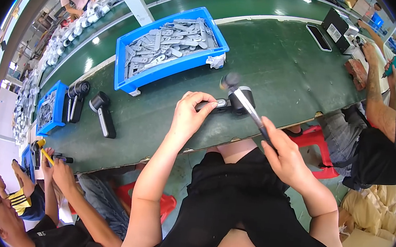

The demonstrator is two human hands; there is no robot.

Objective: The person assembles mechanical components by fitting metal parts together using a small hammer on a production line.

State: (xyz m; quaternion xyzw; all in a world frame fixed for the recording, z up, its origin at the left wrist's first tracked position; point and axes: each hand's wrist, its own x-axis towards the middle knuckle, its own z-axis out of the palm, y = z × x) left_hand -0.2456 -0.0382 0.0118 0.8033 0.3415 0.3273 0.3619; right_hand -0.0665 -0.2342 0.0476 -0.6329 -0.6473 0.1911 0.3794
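Observation:
My left hand [189, 113] pinches the handle end of a black handheld device [250, 96] lying on the green bench. Its round head points to the right, and a grey strip shows on the handle by my fingertips. In my right hand [284, 153], closed round the dark grip, is a hammer [250, 108] with a silver shaft. The shaft crosses above the device's round head. The hammer head, smeared by motion, is raised beyond the device; I cannot tell whether it touches anything.
Beyond my hands stands a blue tray [185, 61] heaped with grey plastic strips. Two similar devices [105, 114] lie left, beside a smaller blue bin [60, 105]. Co-workers sit on both sides; one holds a yellow-handled tool. A phone [319, 37] and black box [339, 31] lie far right.

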